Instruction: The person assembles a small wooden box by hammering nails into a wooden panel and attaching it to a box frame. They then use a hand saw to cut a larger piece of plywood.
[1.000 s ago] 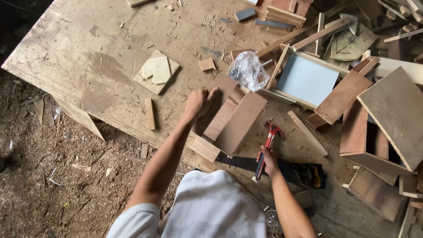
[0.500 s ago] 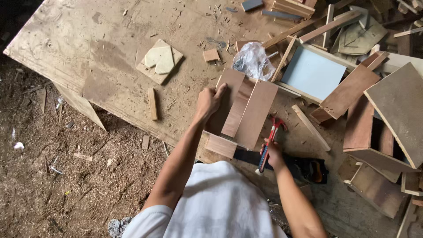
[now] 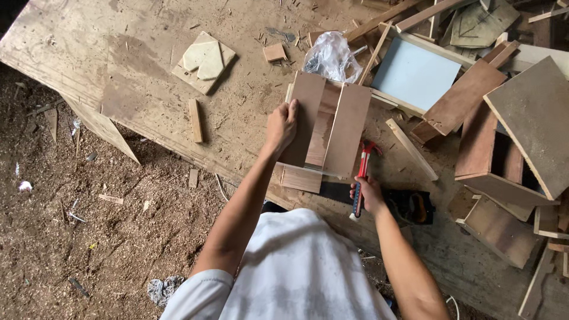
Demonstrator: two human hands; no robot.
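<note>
Item, nearest: right hand [image 3: 368, 192], grip wrapped around the handle of a claw hammer [image 3: 361, 175] with red head end and blue-and-red shaft; the head points away from the person, lying low beside the workpiece, not raised.

Item: dark hand saw [image 3: 409, 204] lying flat on the worktop [image 3: 136, 65], just beyond the right hand.

Item: left hand [image 3: 282, 125], fingers spread flat and pressed on the left panel of a part-built plywood box [image 3: 323, 127]. The box lies at the worktop's near edge: two reddish-brown side panels stand either side of a recessed middle board, with a short cross piece at the near end.

State of work, as judged: sides and near end appear in place; the far end and top look open, so fastening and closing remain.

Item, farther: crumpled clear plastic bag [image 3: 331, 54], pale blue framed panel [image 3: 414, 74], small wood block [image 3: 274, 52], square offcut stack [image 3: 203, 61].

Item, right: finished-looking boxes and boards [image 3: 510, 148], heaped.
</note>
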